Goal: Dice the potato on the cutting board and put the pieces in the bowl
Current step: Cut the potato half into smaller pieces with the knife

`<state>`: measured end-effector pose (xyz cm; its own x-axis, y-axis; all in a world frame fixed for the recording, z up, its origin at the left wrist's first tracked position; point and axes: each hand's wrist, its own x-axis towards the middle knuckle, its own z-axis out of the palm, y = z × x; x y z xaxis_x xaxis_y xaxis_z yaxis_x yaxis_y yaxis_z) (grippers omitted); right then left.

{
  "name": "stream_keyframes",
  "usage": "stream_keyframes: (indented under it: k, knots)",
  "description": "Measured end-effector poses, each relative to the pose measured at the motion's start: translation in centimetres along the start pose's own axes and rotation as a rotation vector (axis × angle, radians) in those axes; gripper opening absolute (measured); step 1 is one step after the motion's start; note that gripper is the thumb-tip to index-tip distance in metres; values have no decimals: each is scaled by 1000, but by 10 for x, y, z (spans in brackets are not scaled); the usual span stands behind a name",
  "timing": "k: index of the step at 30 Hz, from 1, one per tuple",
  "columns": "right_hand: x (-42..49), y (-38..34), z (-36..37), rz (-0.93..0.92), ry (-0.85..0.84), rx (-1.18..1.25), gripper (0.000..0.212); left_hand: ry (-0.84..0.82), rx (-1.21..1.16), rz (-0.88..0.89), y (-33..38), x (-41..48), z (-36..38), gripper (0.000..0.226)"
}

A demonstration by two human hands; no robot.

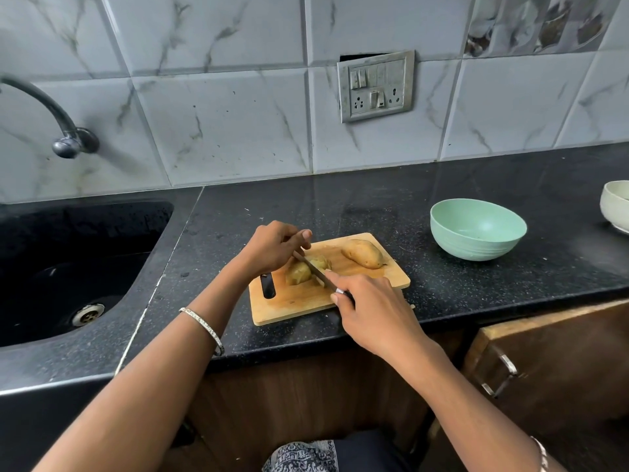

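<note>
Nearest to me, at the front edge of the dark speckled surface (476, 294), my right hand (367, 301) is wrapped tightly round the black handle of the knife (315, 272), with the forefinger stretched along the top. The wooden cutting board (296, 301) lies just beyond that edge, its slotted grip towards the sink (68, 267) on my left. The blade runs slantwise across the potato half (297, 273), which sits about mid-board: brownish-yellow skin, lumpy, with a paler, moist cut face where the blade meets it. Just past the blade lies a cut slice (321, 262), pale yellow and ragged at the edge. My left hand (272, 248) holds the potato half from the sink side, fingers curled down onto it and thumb stuck out straight over the blade. Further back on the board's right corner rests the other potato piece (363, 253), long, tan-skinned, rounded side up. Beyond the board to the right stands the mint-green bowl (476, 229); I can't make out any pieces in it.
</note>
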<state>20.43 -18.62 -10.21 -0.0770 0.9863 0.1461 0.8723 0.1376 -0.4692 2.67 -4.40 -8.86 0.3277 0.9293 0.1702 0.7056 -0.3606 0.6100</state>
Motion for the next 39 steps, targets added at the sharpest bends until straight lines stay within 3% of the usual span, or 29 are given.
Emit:
stream_keyframes:
  k: [10, 19, 26, 31, 39]
  knots:
    - [6, -1, 5, -4, 11, 24, 46, 15, -244, -59, -5, -2, 2, 46]
    - [13, 0, 9, -7, 3, 56, 45, -33, -85, -20, 1, 4, 0, 46]
    - [16, 7, 12, -7, -14, 68, 45, -104, 45, 17, 0, 2, -6, 23]
    - [17, 7, 14, -9, -18, 51, 46, -128, 132, 35, 5, 4, -4, 36]
    - [13, 8, 13, -22, 3, -1, 45, -189, 202, 18, 10, 12, -5, 26]
